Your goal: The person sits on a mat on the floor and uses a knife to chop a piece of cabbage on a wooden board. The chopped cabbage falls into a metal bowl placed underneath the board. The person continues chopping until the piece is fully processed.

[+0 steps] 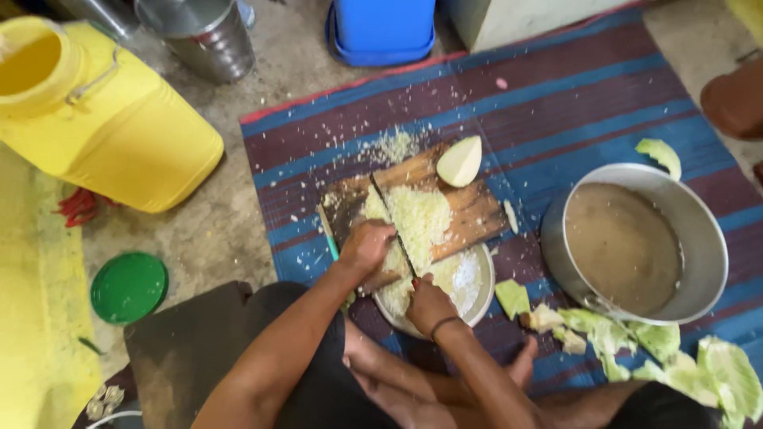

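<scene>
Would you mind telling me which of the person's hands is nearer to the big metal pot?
The right hand is nearer, just left of the metal pot; the left hand is farther left, on the wooden cutting board.

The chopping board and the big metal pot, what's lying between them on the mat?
In the head view, a small pale cabbage scrap lies on the striped mat between the wooden chopping board and the big metal pot; otherwise that stretch is bare mat.

The blue bin (pixel 381 28) is cut off by the frame's top edge, and shredded cabbage (pixel 417 218) hides much of the knife blade (pixel 395 226) on the board.
</scene>
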